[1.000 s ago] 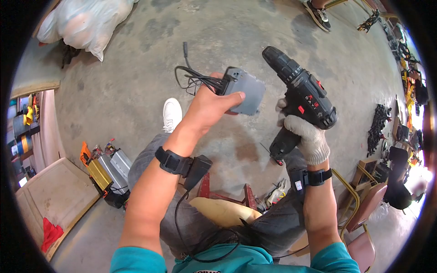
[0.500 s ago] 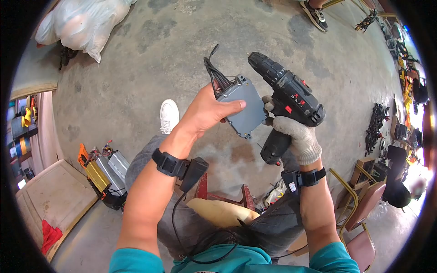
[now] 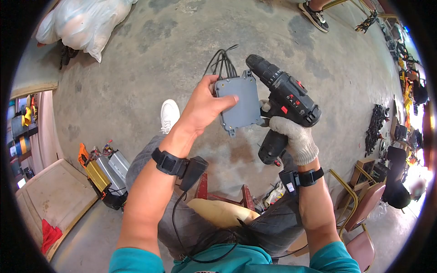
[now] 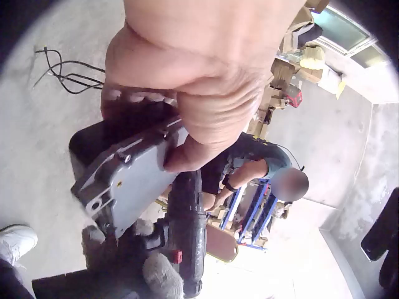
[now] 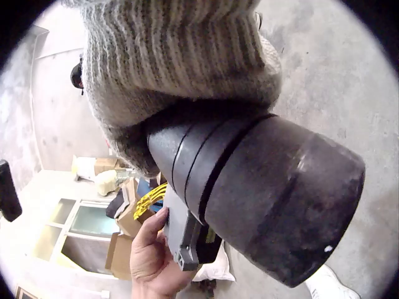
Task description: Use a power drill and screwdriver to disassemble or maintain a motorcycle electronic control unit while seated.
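Observation:
My bare left hand (image 3: 205,107) grips a flat grey box (image 3: 237,105) with a bundle of black wires (image 3: 221,58) coming out of its top edge; the thumb lies across its face. The box (image 4: 128,177) shows under the thumb in the left wrist view, and its edge (image 5: 182,240) appears in the right wrist view. My gloved right hand (image 3: 293,136) holds a black cordless drill (image 3: 284,98) by its handle, right beside the box, chuck pointing up and left. The drill's battery base (image 5: 268,205) fills the right wrist view.
Concrete floor all around. A large white sack (image 3: 84,22) lies at the top left, yellow and silver boxes (image 3: 104,170) at the left, a cardboard sheet (image 3: 54,195) lower left. Chairs (image 3: 364,204) and black parts (image 3: 378,120) stand at the right. Another person's shoe (image 3: 316,11) is at the top.
My left hand has turned the grey box so its wires point up, and brought it against the drill. The drill has shifted slightly left and down.

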A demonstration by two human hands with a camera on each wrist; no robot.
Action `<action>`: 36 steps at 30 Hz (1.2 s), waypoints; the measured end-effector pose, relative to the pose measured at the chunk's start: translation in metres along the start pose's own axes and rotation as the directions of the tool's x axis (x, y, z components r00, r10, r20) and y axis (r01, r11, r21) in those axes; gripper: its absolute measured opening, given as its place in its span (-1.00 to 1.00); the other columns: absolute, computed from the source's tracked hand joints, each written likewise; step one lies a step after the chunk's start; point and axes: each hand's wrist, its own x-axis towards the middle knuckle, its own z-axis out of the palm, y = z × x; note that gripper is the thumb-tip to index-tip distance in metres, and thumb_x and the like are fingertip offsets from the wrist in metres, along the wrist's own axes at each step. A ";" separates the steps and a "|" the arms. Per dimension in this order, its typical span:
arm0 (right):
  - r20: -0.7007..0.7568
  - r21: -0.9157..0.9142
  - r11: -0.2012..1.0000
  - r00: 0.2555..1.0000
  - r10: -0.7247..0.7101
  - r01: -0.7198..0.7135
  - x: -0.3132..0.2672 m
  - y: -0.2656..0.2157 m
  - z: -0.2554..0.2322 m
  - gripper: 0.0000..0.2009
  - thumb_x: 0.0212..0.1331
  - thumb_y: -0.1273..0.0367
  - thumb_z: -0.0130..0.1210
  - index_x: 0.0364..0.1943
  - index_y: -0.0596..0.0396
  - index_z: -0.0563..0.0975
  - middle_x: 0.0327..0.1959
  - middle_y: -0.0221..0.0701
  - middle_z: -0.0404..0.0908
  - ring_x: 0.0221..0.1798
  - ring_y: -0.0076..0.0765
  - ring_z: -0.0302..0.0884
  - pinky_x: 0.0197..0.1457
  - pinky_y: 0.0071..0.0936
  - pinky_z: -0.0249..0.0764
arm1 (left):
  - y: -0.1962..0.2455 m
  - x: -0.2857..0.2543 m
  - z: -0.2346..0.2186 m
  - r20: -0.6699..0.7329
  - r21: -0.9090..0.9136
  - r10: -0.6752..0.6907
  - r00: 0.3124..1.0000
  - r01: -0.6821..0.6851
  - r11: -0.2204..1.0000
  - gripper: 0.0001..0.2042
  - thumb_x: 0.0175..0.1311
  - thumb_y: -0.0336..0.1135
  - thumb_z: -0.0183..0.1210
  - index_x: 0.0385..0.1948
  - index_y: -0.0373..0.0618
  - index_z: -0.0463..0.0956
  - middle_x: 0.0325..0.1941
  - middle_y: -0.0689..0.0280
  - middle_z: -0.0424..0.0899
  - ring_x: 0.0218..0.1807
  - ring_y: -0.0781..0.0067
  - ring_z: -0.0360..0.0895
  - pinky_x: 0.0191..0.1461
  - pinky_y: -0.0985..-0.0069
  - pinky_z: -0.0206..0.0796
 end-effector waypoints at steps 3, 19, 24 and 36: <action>-0.002 0.041 0.999 1.000 -0.002 0.002 0.001 0.003 -0.001 -0.41 0.02 0.54 0.27 0.26 0.17 0.52 0.03 -0.27 0.72 0.11 -0.19 0.68 0.15 -0.14 0.69 | -0.011 0.007 0.001 -0.040 -0.104 0.012 0.999 -0.016 0.994 -0.35 0.26 -0.34 0.46 0.33 -0.34 0.35 0.10 0.15 0.68 0.13 0.38 0.63 0.28 0.39 0.44; 0.000 -0.040 0.998 0.999 0.050 -0.050 -0.003 0.000 -0.002 -0.46 0.06 0.58 0.30 0.23 0.15 0.56 0.05 -0.30 0.71 0.09 -0.25 0.68 0.15 -0.17 0.69 | -0.011 0.000 0.015 0.199 -0.465 0.035 0.979 0.063 0.883 -0.35 0.30 -0.35 0.44 0.38 -0.25 0.33 0.17 0.15 0.68 0.18 0.17 0.70 0.33 0.16 0.57; 0.042 -0.255 0.967 0.999 0.023 -0.012 -0.005 0.000 0.000 -0.52 0.05 0.57 0.29 0.16 0.14 0.62 0.03 -0.33 0.72 0.10 -0.33 0.67 0.16 -0.28 0.64 | -0.016 0.005 0.005 0.224 -0.376 -0.043 0.974 0.127 0.918 -0.37 0.30 -0.39 0.43 0.37 -0.26 0.34 0.15 0.12 0.68 0.15 0.18 0.71 0.31 0.19 0.58; 0.040 0.002 1.000 0.999 -0.024 0.024 -0.009 -0.013 0.000 -0.46 0.06 0.61 0.27 0.23 0.11 0.58 0.02 -0.33 0.73 -0.01 -0.36 0.69 0.04 -0.31 0.67 | 0.000 0.005 -0.006 -0.045 -0.178 0.120 0.992 -0.126 0.976 -0.45 0.26 -0.40 0.40 0.29 -0.25 0.45 0.18 0.18 0.68 0.19 0.32 0.65 0.31 0.27 0.50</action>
